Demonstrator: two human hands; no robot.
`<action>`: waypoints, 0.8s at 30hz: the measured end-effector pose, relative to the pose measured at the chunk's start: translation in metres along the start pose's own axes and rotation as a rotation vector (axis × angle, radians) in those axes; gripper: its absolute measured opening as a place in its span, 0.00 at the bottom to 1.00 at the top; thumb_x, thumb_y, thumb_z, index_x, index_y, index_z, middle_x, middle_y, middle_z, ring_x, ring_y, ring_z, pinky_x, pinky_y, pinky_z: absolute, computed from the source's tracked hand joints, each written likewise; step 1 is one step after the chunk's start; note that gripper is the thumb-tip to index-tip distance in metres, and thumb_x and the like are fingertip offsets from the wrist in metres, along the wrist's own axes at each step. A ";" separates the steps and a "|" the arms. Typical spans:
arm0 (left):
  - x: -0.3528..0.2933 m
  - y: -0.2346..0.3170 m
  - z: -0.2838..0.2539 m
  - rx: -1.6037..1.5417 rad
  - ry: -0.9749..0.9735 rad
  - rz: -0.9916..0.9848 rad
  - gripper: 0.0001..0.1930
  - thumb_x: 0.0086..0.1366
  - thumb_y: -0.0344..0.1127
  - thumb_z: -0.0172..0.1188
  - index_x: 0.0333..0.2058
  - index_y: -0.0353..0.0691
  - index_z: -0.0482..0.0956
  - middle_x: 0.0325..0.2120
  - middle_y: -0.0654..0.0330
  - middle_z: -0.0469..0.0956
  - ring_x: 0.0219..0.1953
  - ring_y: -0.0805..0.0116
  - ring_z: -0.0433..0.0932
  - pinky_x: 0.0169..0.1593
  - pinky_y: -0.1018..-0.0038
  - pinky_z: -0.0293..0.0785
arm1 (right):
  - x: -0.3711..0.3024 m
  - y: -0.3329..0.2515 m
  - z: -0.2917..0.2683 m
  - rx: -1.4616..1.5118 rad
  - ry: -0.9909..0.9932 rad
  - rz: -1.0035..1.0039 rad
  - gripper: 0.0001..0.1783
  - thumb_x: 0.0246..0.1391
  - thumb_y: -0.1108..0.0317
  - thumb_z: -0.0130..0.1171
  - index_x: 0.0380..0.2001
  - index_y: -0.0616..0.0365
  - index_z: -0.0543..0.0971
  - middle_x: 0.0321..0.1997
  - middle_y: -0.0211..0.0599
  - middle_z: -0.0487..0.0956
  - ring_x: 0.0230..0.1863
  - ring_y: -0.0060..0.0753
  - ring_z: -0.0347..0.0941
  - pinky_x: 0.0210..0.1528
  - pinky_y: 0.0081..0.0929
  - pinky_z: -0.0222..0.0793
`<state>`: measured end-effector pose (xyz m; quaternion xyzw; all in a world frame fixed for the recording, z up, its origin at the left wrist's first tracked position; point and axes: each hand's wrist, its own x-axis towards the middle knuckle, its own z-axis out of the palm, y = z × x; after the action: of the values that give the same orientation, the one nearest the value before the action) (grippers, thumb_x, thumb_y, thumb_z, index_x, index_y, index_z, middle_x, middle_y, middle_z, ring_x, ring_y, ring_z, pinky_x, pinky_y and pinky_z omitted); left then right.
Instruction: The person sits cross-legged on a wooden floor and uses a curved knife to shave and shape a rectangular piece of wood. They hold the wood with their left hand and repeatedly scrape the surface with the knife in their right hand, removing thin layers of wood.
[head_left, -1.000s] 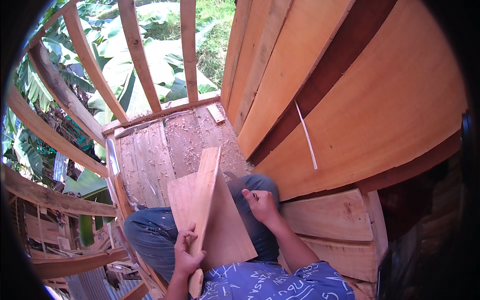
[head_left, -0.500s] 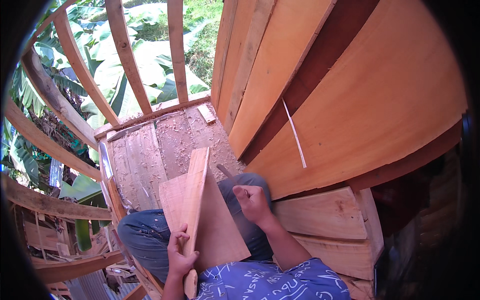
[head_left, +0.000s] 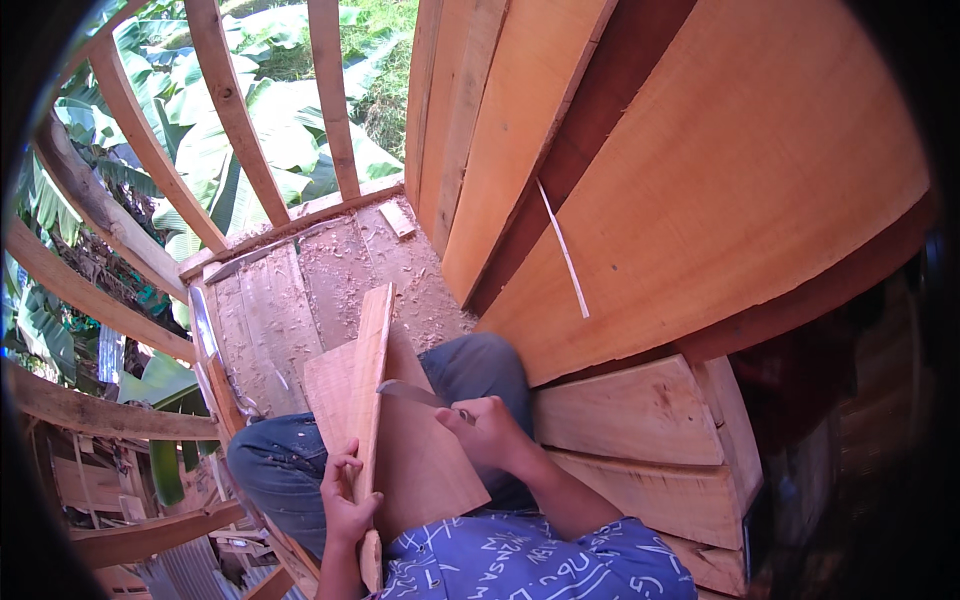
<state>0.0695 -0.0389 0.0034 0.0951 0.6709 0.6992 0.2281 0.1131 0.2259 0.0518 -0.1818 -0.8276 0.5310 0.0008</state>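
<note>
A narrow wooden slat point(head_left: 375, 370) stands on its edge over a wide flat board point(head_left: 425, 455) that lies across my lap. My left hand point(head_left: 350, 495) grips the near part of the slat, fingers on one side and thumb on the other. In my right hand point(head_left: 487, 430) is a knife point(head_left: 410, 394) with a flat grey blade, its handle mostly hidden by the closed fingers. The blade's tip reaches the right side of the slat; whether it touches the wood I cannot tell.
Shavings and a small wood offcut point(head_left: 397, 219) lie on the plank floor point(head_left: 335, 270) ahead. A wooden panel wall point(head_left: 720, 200) rises at the right, with a thin pale strip point(head_left: 565, 250) against it. Slatted railing point(head_left: 235, 110) borders the left and far sides. Stacked boards point(head_left: 630, 415) are beside my right arm.
My right hand has come lower and toward the slat, bringing the knife blade up to its side. My left hand keeps its grip. The whole view has shifted slightly.
</note>
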 end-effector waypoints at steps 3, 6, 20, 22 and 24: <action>0.000 0.000 -0.002 0.006 0.001 -0.001 0.28 0.37 0.21 0.61 0.41 0.42 0.68 0.62 0.42 0.64 0.69 0.53 0.59 0.71 0.61 0.50 | -0.001 0.002 -0.001 0.000 -0.014 0.004 0.34 0.61 0.42 0.56 0.17 0.64 0.75 0.12 0.41 0.67 0.15 0.30 0.61 0.22 0.37 0.58; 0.001 -0.002 0.000 0.005 0.000 0.000 0.28 0.37 0.21 0.61 0.42 0.42 0.68 0.62 0.42 0.64 0.69 0.53 0.59 0.71 0.61 0.50 | -0.002 0.010 -0.001 -0.018 -0.026 0.011 0.34 0.61 0.42 0.55 0.16 0.64 0.74 0.12 0.42 0.66 0.15 0.31 0.61 0.22 0.38 0.57; 0.009 -0.002 -0.006 -0.072 -0.006 0.003 0.28 0.38 0.21 0.63 0.42 0.43 0.68 0.62 0.44 0.65 0.68 0.56 0.60 0.70 0.63 0.50 | -0.051 0.025 -0.010 0.166 0.058 0.033 0.33 0.64 0.48 0.55 0.16 0.67 0.68 0.13 0.36 0.57 0.20 0.19 0.53 0.21 0.32 0.55; 0.011 -0.003 -0.006 -0.096 -0.008 -0.002 0.28 0.37 0.21 0.63 0.42 0.43 0.68 0.62 0.44 0.65 0.68 0.56 0.59 0.70 0.62 0.50 | -0.062 0.035 -0.008 0.131 0.070 0.079 0.33 0.64 0.48 0.54 0.16 0.67 0.67 0.14 0.34 0.57 0.21 0.18 0.53 0.21 0.31 0.54; 0.013 -0.003 -0.003 -0.048 -0.019 -0.003 0.27 0.37 0.20 0.62 0.41 0.43 0.68 0.62 0.45 0.65 0.68 0.56 0.60 0.70 0.62 0.50 | -0.069 0.040 -0.003 0.125 0.077 0.110 0.33 0.65 0.48 0.53 0.16 0.67 0.66 0.14 0.32 0.56 0.22 0.17 0.53 0.21 0.31 0.54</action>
<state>0.0573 -0.0362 -0.0021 0.0954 0.6517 0.7139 0.2378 0.1906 0.2227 0.0315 -0.2467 -0.7809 0.5737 0.0148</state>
